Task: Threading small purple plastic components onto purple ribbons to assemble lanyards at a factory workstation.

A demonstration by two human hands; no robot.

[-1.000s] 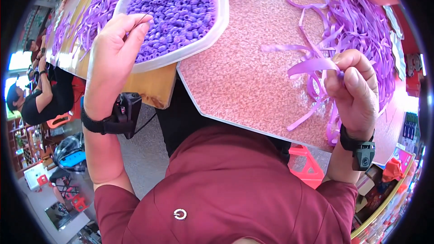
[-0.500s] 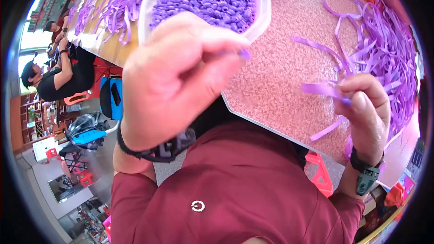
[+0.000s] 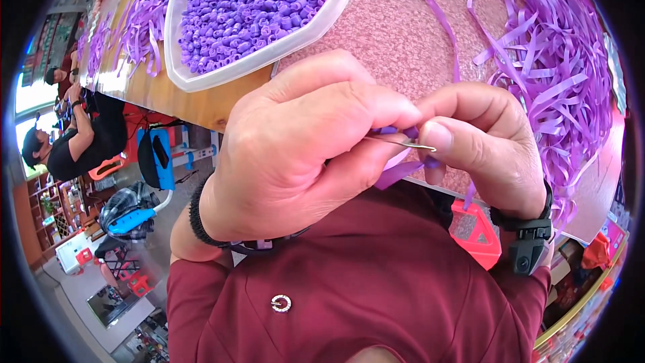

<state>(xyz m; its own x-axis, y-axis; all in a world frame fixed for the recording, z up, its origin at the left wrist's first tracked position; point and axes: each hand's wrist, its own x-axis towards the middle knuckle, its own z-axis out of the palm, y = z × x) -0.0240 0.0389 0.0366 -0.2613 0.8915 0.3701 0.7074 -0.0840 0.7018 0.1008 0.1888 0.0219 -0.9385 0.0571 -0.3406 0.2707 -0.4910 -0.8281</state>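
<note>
My left hand [image 3: 302, 148] is closed round a thin metal hook [image 3: 403, 142], whose bent tip points toward my right thumb. A small purple bead [image 3: 384, 130] shows at the left fingertips, by the hook. Fingertips of my right hand [image 3: 494, 148] meet the left ones and pinch a purple ribbon [image 3: 398, 173], which hangs below the hands. Another bit of purple lies under the right thumb, probably a bead, partly hidden. How the ribbon runs between the fingers is covered by them.
A clear plastic tub [image 3: 201, 82] full of purple beads stands beyond my left hand. To the right lies a big heap of purple ribbons [image 3: 561, 81]; more ribbons [image 3: 151, 20] lie at the far left. Another person [image 3: 74, 124] sits off to the left.
My hands were apart and have come together in the middle. The hook now shows clearly between them. The tub and table have shifted left in view.
</note>
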